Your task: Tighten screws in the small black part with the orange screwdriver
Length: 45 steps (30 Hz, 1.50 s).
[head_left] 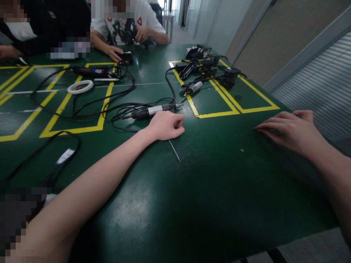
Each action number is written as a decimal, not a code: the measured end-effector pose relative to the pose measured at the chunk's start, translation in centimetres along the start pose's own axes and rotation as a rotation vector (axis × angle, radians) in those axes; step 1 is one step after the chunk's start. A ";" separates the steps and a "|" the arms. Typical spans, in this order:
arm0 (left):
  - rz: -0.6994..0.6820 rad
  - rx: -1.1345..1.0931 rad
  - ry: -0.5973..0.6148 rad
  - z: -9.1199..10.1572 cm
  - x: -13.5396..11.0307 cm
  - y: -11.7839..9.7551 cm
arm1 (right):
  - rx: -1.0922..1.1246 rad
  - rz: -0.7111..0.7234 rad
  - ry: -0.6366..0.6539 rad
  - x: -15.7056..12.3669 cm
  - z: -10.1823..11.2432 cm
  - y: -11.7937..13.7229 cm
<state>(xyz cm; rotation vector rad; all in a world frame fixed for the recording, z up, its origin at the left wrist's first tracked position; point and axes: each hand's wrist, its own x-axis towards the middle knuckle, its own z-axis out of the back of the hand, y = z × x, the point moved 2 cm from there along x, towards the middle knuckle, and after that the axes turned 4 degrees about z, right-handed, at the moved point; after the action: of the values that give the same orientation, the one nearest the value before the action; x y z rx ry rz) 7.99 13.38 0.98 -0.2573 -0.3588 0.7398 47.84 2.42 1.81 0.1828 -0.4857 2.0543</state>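
The workroom is lit from beyond the frame's top edge, and its smooth green tabletop (219, 190), marked out in yellow tape (219, 115), fills most of my view. The item under inspection, a thin, straight, silver-grey metal rod with a tapering end (174, 151), lies near the centre of the frame; its upper end runs out of sight beneath the left hand (167, 125). I judge it light and stiff, smooth enough to roll or slip between fingers, and more likely to bend than to snap. I would take hold along the shank, clear of the narrow tip, which may be sharp. The left forearm enters from the lower left, wrist low over the table, back of the hand uppermost. Its fingers are curled inward in a loose fist; I cannot tell whether they pinch the rod or merely cover it. Just behind that hand is a black-and-silver cylindrical corded tool (155, 110). At the right of the frame, the right hand (290, 129) reaches in palm down, fingers extended and drawn together to a point, nothing visible between them. Whether those fingertips touch the table I cannot confirm.
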 end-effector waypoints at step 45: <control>-0.007 -0.009 -0.009 0.0 0.0 0.0 | 0.216 -0.207 0.123 0.4 1.2 1.9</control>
<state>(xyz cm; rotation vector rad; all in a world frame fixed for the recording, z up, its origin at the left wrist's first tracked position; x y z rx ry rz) 7.97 13.39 0.92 -0.2614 -0.3710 0.7329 45.90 1.38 2.53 0.2239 -0.1606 1.8979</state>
